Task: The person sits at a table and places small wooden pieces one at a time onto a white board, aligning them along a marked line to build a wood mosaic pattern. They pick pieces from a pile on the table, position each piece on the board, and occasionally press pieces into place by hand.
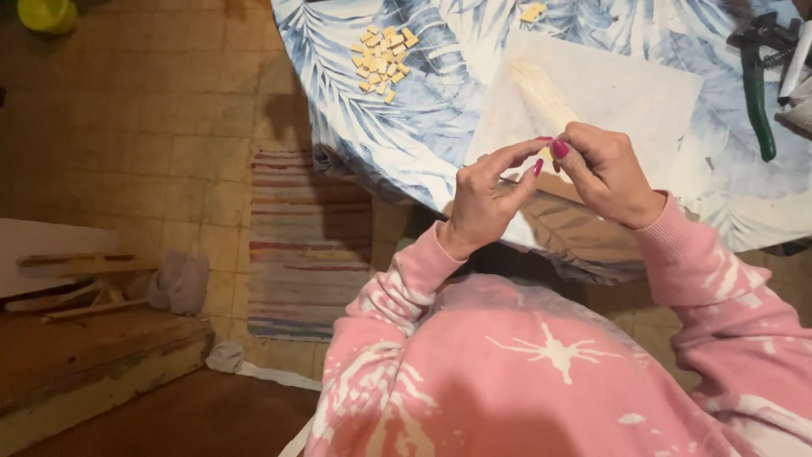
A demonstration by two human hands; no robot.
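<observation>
Worn beige floor tiles spread under a round table covered with a blue-and-white leaf-print cloth, and a striped woven rug lies on the tiles just beside the table's edge. No bowl or tray holds anything on the cloth; a loose heap of small tan rectangular pieces lies bare on it, with a couple more tan pieces well apart near the top edge. A pale square sheet rests on the cloth, carrying a bundle of thin pale sticks. Green-handled pliers lie at the table's right edge. Above the near edge of the sheet, the left hand and the right hand meet, both with fingers curled and tips pinched together on a tiny yellowish piece, mostly hidden between red-painted nails; what it is cannot be told. Pink-and-white patterned sleeves cover both arms. At the left, a wooden step bears scraps of wood, and a yellow-green object sits in the far corner.
</observation>
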